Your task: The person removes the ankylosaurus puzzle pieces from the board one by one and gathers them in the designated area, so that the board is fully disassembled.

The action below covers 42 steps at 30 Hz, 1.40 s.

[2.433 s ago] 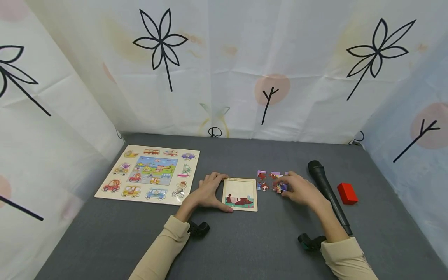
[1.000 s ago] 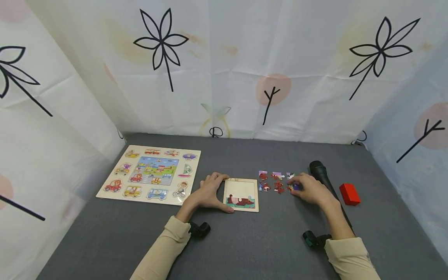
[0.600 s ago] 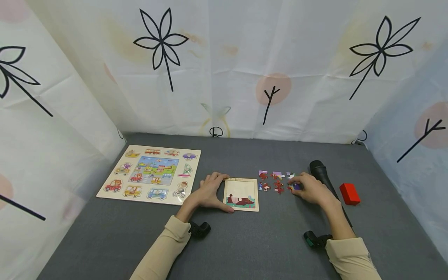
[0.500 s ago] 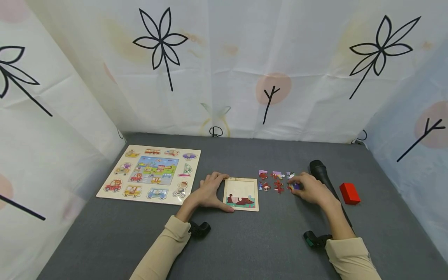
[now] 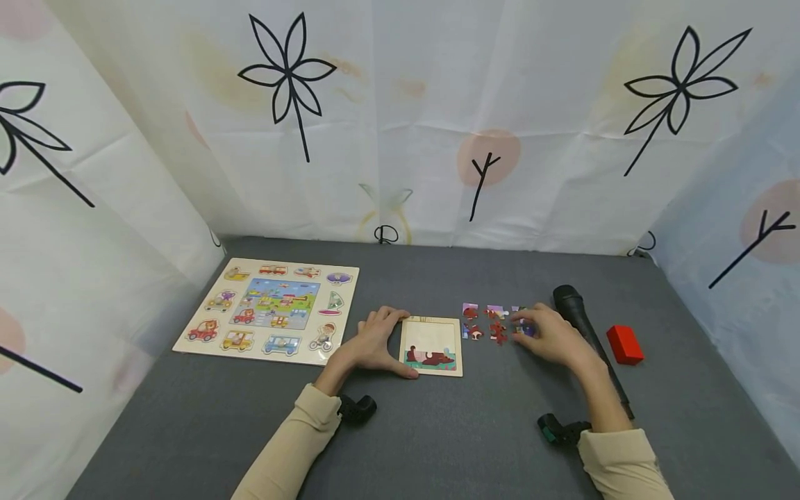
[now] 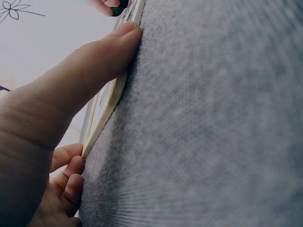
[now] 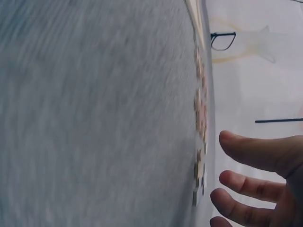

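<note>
A small wooden puzzle tray lies on the grey table, with pieces of a brown animal picture fitted along its near end. My left hand holds the tray by its left side, thumb on the near edge and fingers at the far left corner. To the right of the tray lie several loose jigsaw pieces in rows. Over the rightmost pieces hovers my right hand, partly hiding them. In the right wrist view its fingers are spread and hold nothing, apart from the pieces.
A larger puzzle board with vehicle pictures lies at the left. Beyond my right hand are a black microphone and a red block. White patterned cloth walls in the table's back and sides.
My right hand went from the middle column of pieces to the rightmost ones, and has just lifted off them with its fingers parting. My left hand keeps its place on the tray.
</note>
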### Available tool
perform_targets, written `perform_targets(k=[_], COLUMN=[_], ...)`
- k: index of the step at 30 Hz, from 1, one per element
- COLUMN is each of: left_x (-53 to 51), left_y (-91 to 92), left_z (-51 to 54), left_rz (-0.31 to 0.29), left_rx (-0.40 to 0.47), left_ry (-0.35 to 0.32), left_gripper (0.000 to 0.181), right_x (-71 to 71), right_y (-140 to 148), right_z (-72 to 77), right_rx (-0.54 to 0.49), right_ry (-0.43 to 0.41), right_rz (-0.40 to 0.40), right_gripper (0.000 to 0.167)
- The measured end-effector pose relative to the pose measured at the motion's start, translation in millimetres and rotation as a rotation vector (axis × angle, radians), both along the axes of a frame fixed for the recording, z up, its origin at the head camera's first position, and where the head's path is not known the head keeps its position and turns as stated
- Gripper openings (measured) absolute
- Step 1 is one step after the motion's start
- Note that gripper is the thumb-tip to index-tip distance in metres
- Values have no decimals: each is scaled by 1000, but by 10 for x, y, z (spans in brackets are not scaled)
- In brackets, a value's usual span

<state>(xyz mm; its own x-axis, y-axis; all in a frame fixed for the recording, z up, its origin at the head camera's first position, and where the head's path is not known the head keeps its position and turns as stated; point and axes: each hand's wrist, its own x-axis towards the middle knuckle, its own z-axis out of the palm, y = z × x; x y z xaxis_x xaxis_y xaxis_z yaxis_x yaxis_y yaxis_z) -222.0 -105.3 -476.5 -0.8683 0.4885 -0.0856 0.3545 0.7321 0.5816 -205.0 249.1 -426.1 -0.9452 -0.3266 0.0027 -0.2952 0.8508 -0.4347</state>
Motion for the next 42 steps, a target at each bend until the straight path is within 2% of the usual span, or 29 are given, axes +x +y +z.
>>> perform_targets(k=[9, 21, 28, 35, 38, 42], left_x=[-4, 10, 6, -1, 2, 11], left_y=[1, -1, 6, -8, -7, -5], left_z=[8, 24, 22, 9, 3, 10], left_rz=[-2, 1, 2, -5, -5, -6], left_rx=[3, 13, 6, 2, 6, 19], left_ry=[4, 3, 10, 2, 4, 13], left_gripper=[110, 110, 110, 108, 108, 109], right_x=[20, 20, 39, 96, 104, 100], right_y=[-234, -750, -1012, -1231, -1308, -1383], right_z=[60, 83, 84, 70, 50, 12], right_rx=[-81, -95, -105, -96, -75, -47], right_ry=[3, -39, -78, -141, -138, -103], right_rz=[70, 215, 246, 242, 251, 300], right_gripper=[32, 33, 31, 31, 32, 30])
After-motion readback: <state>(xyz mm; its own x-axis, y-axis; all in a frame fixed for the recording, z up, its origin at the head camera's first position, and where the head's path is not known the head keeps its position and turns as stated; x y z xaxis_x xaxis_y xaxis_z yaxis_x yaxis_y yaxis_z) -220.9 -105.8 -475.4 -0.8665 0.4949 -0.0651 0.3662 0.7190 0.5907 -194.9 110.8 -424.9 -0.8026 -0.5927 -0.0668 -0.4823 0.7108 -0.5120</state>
